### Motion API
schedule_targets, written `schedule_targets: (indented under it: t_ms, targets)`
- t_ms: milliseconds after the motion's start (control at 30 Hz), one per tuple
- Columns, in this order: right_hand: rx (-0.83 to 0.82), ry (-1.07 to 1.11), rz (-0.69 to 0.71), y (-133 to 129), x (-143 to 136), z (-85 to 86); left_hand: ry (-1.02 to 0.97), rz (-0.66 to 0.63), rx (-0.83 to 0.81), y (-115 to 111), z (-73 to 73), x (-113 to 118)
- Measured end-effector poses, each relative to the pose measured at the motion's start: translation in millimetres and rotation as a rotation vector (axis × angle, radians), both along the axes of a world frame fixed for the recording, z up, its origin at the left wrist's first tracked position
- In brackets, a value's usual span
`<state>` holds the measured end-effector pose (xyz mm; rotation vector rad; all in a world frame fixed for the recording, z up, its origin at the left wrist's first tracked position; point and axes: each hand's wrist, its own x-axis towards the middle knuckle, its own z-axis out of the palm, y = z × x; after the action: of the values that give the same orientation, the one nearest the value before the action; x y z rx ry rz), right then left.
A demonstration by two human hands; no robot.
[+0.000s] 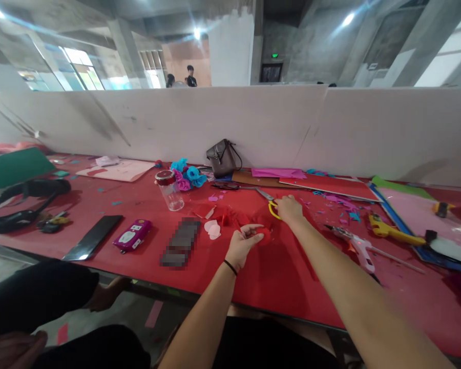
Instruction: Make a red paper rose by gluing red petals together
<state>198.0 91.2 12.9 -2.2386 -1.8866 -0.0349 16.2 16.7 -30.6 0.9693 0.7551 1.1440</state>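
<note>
My left hand, with a dark band at the wrist, pinches a piece of red paper above the red tabletop. Farther forward and to the right, my right hand is closed at the yellow handles of the scissors; their blades point away to the left. More red paper pieces lie beyond my left hand. Pale pink petal shapes rest just left of it.
A clear jar, blue and pink paper flowers and a dark bag stand farther back. Glue guns lie right, a phone and purple case left. Another person's knees show lower left.
</note>
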Motion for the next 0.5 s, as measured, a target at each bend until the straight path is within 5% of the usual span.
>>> schedule_targets:
  t_ms: [133, 300, 500]
  targets:
    - [0.224, 0.194, 0.019, -31.8, -11.0, -6.0, 0.065, 0.112, 0.026, 3.3, -0.4, 3.8]
    - [0.302, 1.131, 0.167, -88.2, -40.2, -27.8, 0.078, 0.122, 0.051, 5.7, -2.6, 5.7]
    - [0.178, 1.192, 0.192, -106.5, -48.7, -45.8, 0.14, 0.097, 0.106, 4.0, -3.1, 6.1]
